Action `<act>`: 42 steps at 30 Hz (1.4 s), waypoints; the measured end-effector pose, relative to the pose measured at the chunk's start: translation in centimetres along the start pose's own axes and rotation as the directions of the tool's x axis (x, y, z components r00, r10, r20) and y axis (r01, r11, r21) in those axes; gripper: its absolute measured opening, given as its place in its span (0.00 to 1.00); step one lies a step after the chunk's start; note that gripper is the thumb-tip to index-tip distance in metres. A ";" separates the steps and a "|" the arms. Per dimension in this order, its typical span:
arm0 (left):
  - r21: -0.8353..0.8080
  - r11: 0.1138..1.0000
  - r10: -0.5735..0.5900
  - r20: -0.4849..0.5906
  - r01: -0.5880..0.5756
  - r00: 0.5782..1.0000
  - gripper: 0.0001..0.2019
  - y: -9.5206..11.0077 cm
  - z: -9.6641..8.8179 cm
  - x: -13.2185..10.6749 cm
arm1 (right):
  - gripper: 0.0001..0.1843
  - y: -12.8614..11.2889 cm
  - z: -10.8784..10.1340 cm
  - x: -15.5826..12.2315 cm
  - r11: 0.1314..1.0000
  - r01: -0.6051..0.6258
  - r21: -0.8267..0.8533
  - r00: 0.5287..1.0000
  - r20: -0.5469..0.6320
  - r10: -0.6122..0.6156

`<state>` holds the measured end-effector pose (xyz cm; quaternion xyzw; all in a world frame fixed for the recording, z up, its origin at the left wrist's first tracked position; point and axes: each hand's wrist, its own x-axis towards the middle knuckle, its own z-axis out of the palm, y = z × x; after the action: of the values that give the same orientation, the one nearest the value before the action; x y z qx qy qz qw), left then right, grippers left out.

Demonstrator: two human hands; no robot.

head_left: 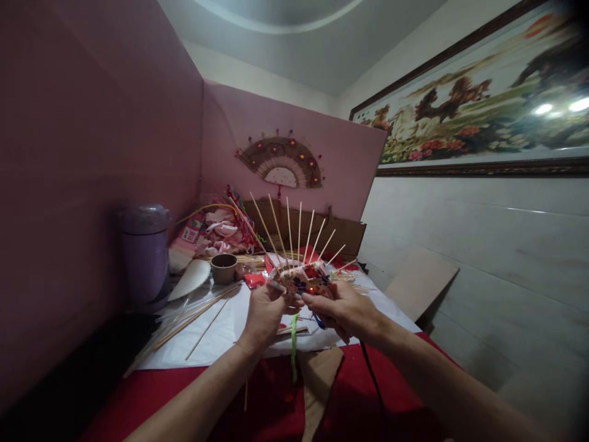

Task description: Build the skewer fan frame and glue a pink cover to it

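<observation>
A half-made fan [301, 279] with several thin wooden sticks spread upward stands before me, its base covered in flowered cloth. My left hand [267, 310] is closed on the lower left of that base, thumb and fingers pinching it. My right hand [343, 310] is closed at the lower right, its fingertips close to the cloth. Under its fingers a blue part [318, 320] shows, and a dark cord [372, 371] trails down from it; this looks like a glue gun, mostly hidden by the hand. A green fuzzy strip [294, 347] hangs below the hands.
A finished brown fan [280, 161] leans on the pink board behind. Left are a purple bin [145, 255], a brown cup [224, 269], a white oval piece [191, 279] and loose sticks [197, 316]. Pink cloth [223, 230] is heaped behind. Cut cardboard [321, 383] lies in front.
</observation>
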<state>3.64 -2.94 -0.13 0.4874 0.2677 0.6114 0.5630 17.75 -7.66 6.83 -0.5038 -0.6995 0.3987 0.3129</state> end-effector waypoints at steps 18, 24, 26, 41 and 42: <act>-0.032 0.997 -0.067 -0.024 0.066 0.997 0.15 0.5 0.2 -0.1 | 0.21 0.6 0.3 0.2 0.984 0.080 0.159 0.992 -0.109 -0.063; -0.028 0.996 -0.090 -0.032 0.090 0.995 0.14 0.7 0.0 -0.1 | 0.21 1.2 0.5 0.4 0.958 0.127 0.258 0.989 -0.108 -0.102; -0.054 0.994 -0.098 -0.036 0.096 0.994 0.13 0.5 -0.2 0.1 | 0.20 1.4 0.6 0.6 0.935 0.125 0.332 0.989 -0.111 -0.093; -0.151 0.981 -0.130 -0.069 0.119 0.989 0.08 -0.2 -1.1 1.0 | 0.15 5.7 -4.3 -2.3 0.704 0.452 0.548 0.778 -0.628 -0.011; -0.146 0.982 -0.129 -0.070 0.118 0.989 0.08 -0.2 -1.1 1.0 | 0.16 6.3 -4.9 -2.5 0.712 0.454 0.536 0.760 -0.650 0.006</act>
<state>2.81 -1.67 -0.44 0.4041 0.2754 0.6116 0.6220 25.49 -7.76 3.60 -0.3632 -0.4289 0.3930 0.7278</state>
